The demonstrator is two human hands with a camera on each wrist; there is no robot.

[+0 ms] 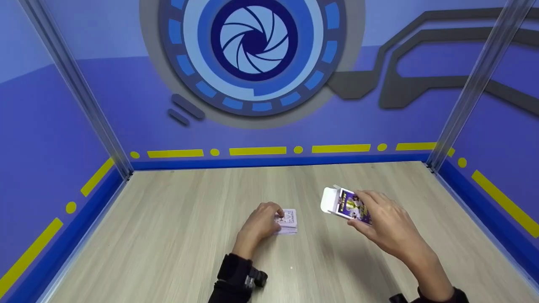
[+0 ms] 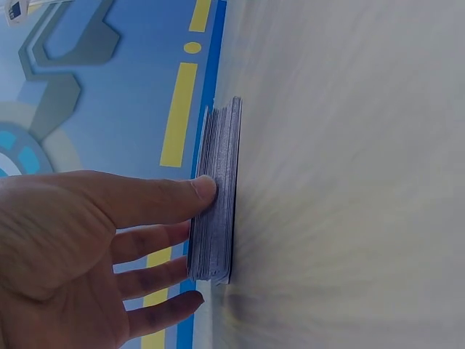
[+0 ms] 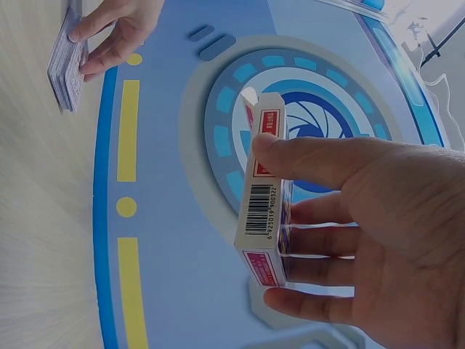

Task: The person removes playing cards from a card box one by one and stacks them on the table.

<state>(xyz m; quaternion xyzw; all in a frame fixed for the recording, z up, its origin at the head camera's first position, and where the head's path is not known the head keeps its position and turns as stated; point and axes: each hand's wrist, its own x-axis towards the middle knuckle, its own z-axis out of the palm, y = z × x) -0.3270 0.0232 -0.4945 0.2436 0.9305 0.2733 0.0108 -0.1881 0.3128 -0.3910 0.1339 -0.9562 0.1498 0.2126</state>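
A stack of playing cards (image 1: 288, 221) lies on the wooden table (image 1: 168, 235). My left hand (image 1: 260, 225) touches it, with the thumb and fingers laid over its top and edge; the left wrist view shows the card stack (image 2: 218, 196) under my fingertips (image 2: 196, 190). My right hand (image 1: 385, 225) holds an opened card box (image 1: 345, 204) with a purple printed face above the table, its white flap turned to the left. In the right wrist view the card box (image 3: 263, 211) is pinched between thumb and fingers, barcode side showing, and the card stack (image 3: 67, 69) lies far off.
Blue walls with yellow dashes close the table on three sides; the back wall (image 1: 261, 84) carries a round aperture drawing. Metal posts (image 1: 101, 126) stand in the back corners. Bare wood stretches to the left and front.
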